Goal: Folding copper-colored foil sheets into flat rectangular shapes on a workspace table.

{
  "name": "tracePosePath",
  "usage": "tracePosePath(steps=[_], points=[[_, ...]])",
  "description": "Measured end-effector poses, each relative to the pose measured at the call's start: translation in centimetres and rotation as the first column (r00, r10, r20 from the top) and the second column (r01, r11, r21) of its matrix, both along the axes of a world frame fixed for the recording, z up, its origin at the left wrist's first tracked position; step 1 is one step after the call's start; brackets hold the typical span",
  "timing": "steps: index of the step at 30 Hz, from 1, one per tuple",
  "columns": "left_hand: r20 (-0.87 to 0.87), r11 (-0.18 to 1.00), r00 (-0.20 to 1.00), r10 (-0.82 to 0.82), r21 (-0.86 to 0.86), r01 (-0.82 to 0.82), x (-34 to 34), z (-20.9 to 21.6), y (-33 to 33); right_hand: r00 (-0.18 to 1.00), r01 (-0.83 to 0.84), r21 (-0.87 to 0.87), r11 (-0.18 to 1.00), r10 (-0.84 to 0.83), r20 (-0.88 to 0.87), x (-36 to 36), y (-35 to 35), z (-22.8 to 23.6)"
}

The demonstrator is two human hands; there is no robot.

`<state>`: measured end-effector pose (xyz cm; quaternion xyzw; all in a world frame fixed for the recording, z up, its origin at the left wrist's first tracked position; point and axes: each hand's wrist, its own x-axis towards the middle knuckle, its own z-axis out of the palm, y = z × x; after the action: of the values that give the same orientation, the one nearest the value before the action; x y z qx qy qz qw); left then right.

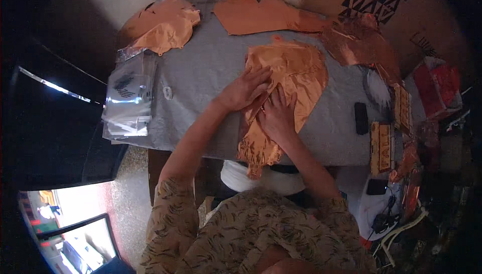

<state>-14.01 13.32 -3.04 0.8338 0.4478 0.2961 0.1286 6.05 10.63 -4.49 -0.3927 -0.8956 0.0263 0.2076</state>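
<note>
left hand (243, 92) palm down, fingers extended; right hand (277, 116) palm down, fingers slightly spread. both on one shiny copper-orange foil piece (304, 73), mid grey-covered bench (201, 93). one black oblong (360, 118) right.

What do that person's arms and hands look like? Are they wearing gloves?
No gloves: the left hand and right hand are bare, with no watch visible at either wrist. The left sleeve and right sleeve look tan, with dark, leaf-like marks, and end around the elbows.
</note>
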Motion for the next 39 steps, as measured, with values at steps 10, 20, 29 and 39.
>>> tracePosePath(steps=[10, 20, 29, 39], points=[[-0.315, 0.995, 0.947, 0.066, 0.092, -0.039, -3.1, -1.5, -0.7, 0.999, 0.007, 0.004, 1.0, -0.007, -0.048, -0.3, -0.3, 0.2], [-0.457, 0.982, 0.87, 0.188, 0.069, -0.176, -2.2, -0.9, -1.0, 1.0, 0.016, 0.031, 0.999, -0.017, 0.02, -0.3, 0.0, -0.1], [-0.412, 0.976, 0.887, 0.208, 0.144, -0.162, -2.3, -1.1, -1.2, 0.999, 0.043, 0.002, 0.999, -0.043, 0.017, -0.5, -0.2, -0.2], [-0.431, 0.974, 0.875, 0.219, 0.153, -0.169, -2.6, -1.8, -0.9, 1.0, 0.018, 0.017, 1.0, -0.018, -0.01, -0.4, -0.2, -0.3]])
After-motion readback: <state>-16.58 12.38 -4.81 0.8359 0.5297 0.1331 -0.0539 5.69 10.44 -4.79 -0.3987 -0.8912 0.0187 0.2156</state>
